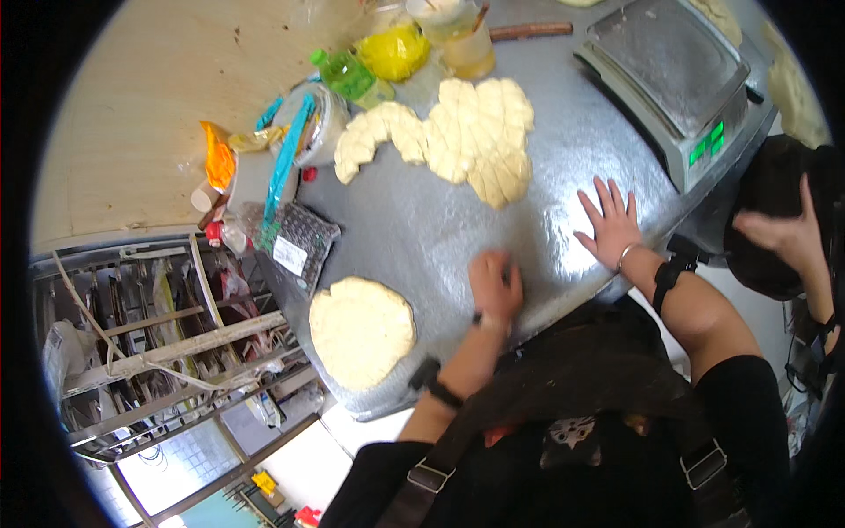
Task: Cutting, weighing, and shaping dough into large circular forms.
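My left hand (495,284) hovers over or rests on the metal worktop (436,231), its fingers curled and a little blurred; whether something small is inside cannot be told. To its left lies a round, flat slab of pale dough (363,332). My right hand (612,228) is spread flat on the shiny worktop near its front edge, with nothing in it. Beyond both hands sits a cluster of scored or divided dough pieces (478,132), joined to a curved strip of dough (379,130) on its left.
A digital scale (670,66) stands at the back right. Along the back are a green bottle (353,76), a yellow bag (394,53), plastic cups (467,49) and a wooden stick (533,30). A dark packet (307,241) lies left. At far right is a co-worker's hand (785,234).
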`<act>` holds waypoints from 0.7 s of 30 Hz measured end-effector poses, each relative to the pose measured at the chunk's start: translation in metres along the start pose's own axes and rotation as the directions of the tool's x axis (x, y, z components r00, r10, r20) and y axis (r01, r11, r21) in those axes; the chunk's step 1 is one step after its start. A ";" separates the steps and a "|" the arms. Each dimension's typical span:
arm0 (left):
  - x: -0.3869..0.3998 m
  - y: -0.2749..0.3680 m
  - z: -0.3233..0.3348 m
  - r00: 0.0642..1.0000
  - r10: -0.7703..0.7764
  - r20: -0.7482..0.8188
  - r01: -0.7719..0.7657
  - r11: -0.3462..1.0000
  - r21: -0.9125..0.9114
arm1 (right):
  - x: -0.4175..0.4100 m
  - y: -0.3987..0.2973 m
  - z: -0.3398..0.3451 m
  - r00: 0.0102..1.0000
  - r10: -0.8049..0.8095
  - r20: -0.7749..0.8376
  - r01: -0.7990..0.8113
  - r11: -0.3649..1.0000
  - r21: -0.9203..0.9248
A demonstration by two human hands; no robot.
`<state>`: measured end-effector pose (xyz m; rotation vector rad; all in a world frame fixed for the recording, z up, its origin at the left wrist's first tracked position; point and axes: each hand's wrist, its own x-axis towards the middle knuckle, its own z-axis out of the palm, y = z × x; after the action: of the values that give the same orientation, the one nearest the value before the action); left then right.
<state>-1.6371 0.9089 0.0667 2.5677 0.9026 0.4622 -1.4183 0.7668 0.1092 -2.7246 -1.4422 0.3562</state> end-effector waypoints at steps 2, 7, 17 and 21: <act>-0.029 0.007 -0.029 1.000 0.027 -0.011 -0.029 0.977 -0.213 | -0.005 0.003 -0.007 0.999 0.011 0.040 -0.012 1.000 0.013; 0.091 -0.069 -0.151 0.680 -0.336 -0.651 0.101 0.923 -0.371 | -0.008 0.007 -0.006 0.998 0.042 0.054 -0.042 0.999 0.001; 0.216 -0.014 -0.035 0.796 -0.571 0.201 0.540 0.519 -0.663 | -0.010 0.003 -0.011 0.999 0.008 0.044 -0.008 1.000 0.004; 0.226 -0.006 0.011 0.716 -0.681 0.157 0.473 0.307 -0.826 | -0.012 0.000 -0.011 0.999 -0.007 0.038 0.006 1.000 0.026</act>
<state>-1.4683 1.0566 0.0947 1.1807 1.2302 0.7296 -1.4228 0.7578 0.1219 -2.7066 -1.4452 0.4251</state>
